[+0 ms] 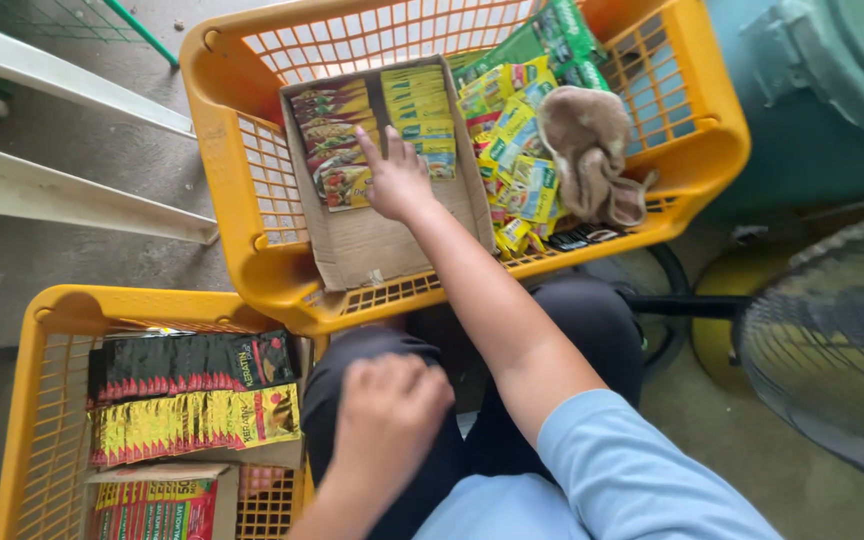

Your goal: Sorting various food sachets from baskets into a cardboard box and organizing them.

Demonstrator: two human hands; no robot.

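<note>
Sachets in shallow brown cardboard tray: two rows filled, near end bare.
Right hand: fingers spread, touching sachets.
Left hand: fist, empty, on lap.

The supporting surface is a grey, speckled concrete floor. Two orange plastic lattice-walled baskets rest on it. The upper orange basket sits ahead of the person's knees; the lower orange basket sits just beside the person's left leg, its far rim close to the upper basket's near corner. A white plastic chair frame stands on the floor at the left. A black standing fan rests on the floor at the right, near a teal plastic drum.
</note>
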